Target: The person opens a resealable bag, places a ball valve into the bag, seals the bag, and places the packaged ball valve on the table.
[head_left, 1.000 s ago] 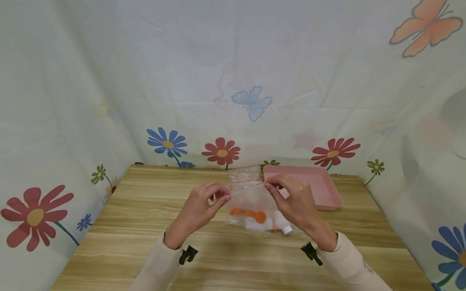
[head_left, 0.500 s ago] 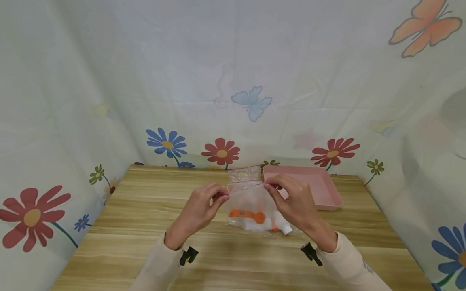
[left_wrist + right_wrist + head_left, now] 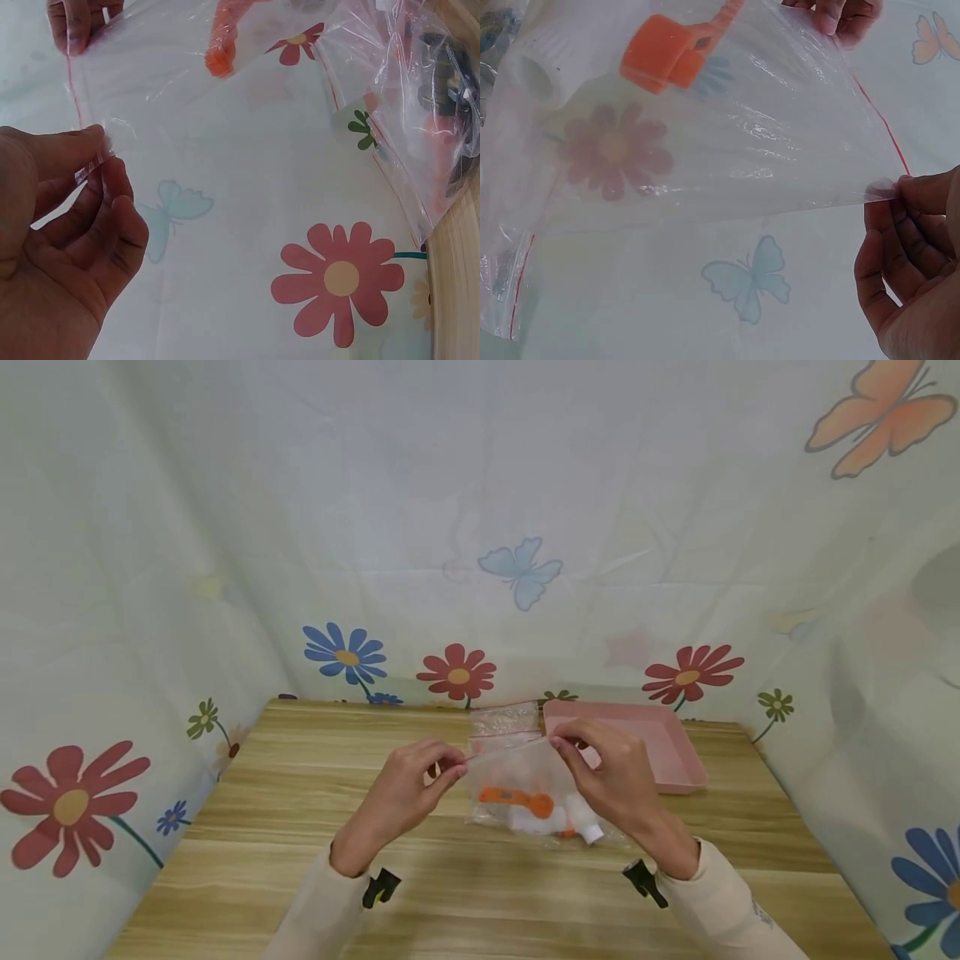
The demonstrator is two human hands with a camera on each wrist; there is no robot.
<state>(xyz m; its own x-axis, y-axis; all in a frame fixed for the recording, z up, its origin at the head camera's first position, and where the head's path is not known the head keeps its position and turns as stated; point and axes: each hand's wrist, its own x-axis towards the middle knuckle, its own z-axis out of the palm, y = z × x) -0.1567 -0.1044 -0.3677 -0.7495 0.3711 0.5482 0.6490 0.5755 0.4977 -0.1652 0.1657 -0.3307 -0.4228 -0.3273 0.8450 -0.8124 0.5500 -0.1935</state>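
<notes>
A clear zip bag (image 3: 517, 768) with a red line along its mouth hangs between my hands in the head view. My left hand (image 3: 408, 781) pinches one top corner, thumb against fingertip, and my right hand (image 3: 611, 768) pinches the other. The mouth edge is stretched in a line between them. Inside lies an orange measuring spoon (image 3: 660, 56), its cup and handle visible through the plastic. White objects, one with a white cap-like end (image 3: 592, 833), show at the bag's lower right; their kind is unclear. The left wrist view shows the left hand (image 3: 75, 217) gripping its corner.
Behind the held bag, another clear zip bag (image 3: 504, 720) lies on the wooden table (image 3: 337, 727). A pink tray (image 3: 678, 747) stands at the back right. In the left wrist view, a bag (image 3: 420, 150) holds dark items. A flowered curtain surrounds the table.
My left hand has shifted slightly left and my right hand slightly right, stretching the bag's mouth. The orange measuring spoon has moved a little to the right with the bag.
</notes>
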